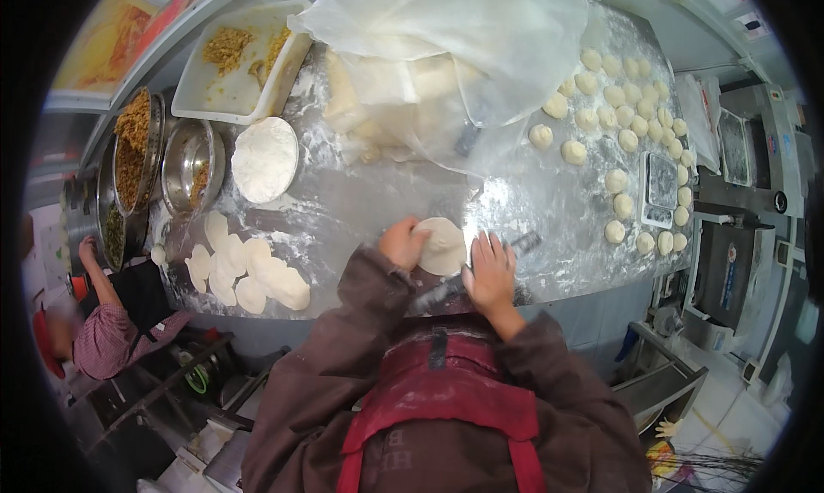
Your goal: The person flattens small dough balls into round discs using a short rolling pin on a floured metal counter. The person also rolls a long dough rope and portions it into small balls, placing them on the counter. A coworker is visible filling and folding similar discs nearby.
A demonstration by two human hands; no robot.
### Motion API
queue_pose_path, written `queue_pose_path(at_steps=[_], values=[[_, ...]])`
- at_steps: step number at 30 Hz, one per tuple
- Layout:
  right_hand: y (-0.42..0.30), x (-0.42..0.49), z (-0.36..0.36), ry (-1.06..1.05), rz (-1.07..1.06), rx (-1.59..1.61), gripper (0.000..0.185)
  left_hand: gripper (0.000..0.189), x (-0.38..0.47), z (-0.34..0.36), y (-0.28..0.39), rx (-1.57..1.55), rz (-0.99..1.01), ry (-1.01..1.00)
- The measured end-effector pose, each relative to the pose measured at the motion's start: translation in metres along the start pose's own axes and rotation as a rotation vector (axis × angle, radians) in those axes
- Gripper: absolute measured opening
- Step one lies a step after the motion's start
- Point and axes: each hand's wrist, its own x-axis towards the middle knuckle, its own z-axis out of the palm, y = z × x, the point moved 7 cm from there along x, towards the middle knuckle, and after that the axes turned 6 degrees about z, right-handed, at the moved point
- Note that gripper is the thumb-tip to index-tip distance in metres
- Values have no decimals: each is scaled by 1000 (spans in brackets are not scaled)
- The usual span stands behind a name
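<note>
My left hand (402,243) pinches the left edge of a round dough wrapper (444,251), its thumb on top. The wrapper is flattened and slightly raised near its middle. My right hand (492,271) lies over a dark, blurred rolling pin (444,291), which slants across the steel worktop at the wrapper's lower right. The fingers are stretched forward, and the pin's far end shows beyond them. Rolled dough rounds (257,268) overlap in a floury pile to the left. Several small dough balls (616,181) stand in rows at the right.
A bowl of flour (265,160), a steel bowl (215,171) and a white filling tub (193,103) stand at left. Plastic sheeting (515,42) covers dough at the back. A small scale (658,217) sits among the balls. Another person (106,338) is at far left.
</note>
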Motion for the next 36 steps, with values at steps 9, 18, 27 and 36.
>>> queue_pose_path(at_steps=[9, 18, 27, 36], values=[[-47, 105, 43, 199, -40, 91, 61, 27, -15, -16, -33, 27, -105, -15], [-24, -9, -13, 48, -91, -45, 64, 25, -41, -18, -47, -449, -157, 133], [-60, 81, 21, 103, -81, 123, 55, 31, -23, 0, -22, 16, 142, -45], [-10, -24, 23, -21, -66, -48, 61, 32, -76, -38, -114, -992, -29, 296]])
